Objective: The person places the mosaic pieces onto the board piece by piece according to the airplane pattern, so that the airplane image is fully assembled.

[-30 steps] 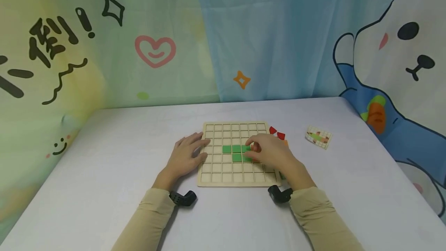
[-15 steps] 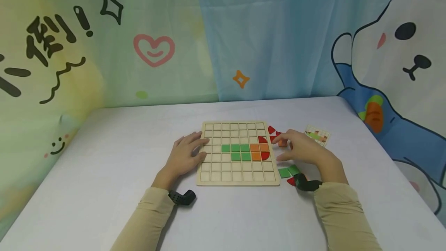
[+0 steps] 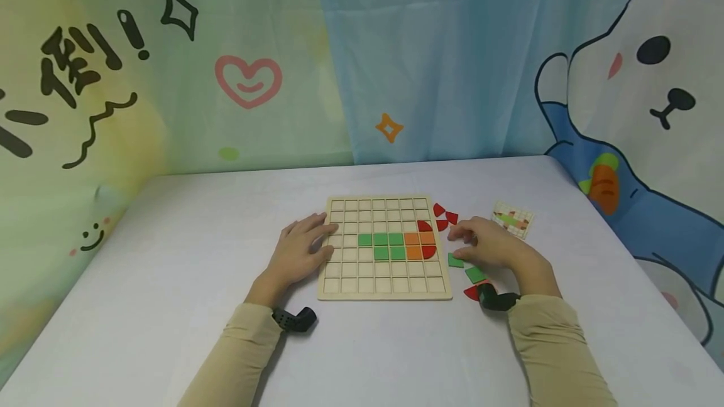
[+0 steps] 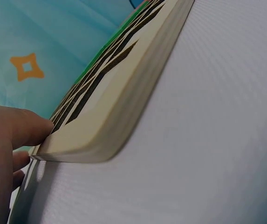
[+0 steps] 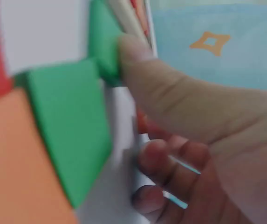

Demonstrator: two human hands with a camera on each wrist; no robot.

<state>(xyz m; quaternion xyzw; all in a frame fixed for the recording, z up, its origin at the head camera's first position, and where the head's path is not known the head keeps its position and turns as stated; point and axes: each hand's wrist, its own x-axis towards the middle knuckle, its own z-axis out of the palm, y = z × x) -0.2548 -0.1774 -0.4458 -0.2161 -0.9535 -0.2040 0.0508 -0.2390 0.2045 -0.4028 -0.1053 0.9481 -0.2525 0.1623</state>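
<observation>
A pale wooden grid board (image 3: 351, 281) lies on the table. Green square tiles (image 3: 381, 239), orange square tiles (image 3: 415, 252) and two rounded red tiles (image 3: 428, 252) fill some of its cells. My left hand (image 3: 300, 253) rests at the board's left edge, fingers spread, some tips over the frame. Right of the board is my right hand (image 3: 492, 245), its thumb tip on a loose green square tile (image 3: 455, 261). The right wrist view shows the thumb (image 5: 156, 93) against that green tile (image 5: 106, 44), while the other fingers bend loosely apart from it.
Loose red pieces (image 3: 442, 225) lie by the board's upper right edge. Another green tile (image 3: 476, 275) and a red piece (image 3: 471, 293) lie near the right wrist. A small pattern card (image 3: 519, 222) sits beyond the right hand. A printed curtain (image 3: 430, 68) hangs behind the table.
My right hand left the board for the loose pieces at its right. One loose green tile has since shifted away from me with the thumb. The left hand stays in place.
</observation>
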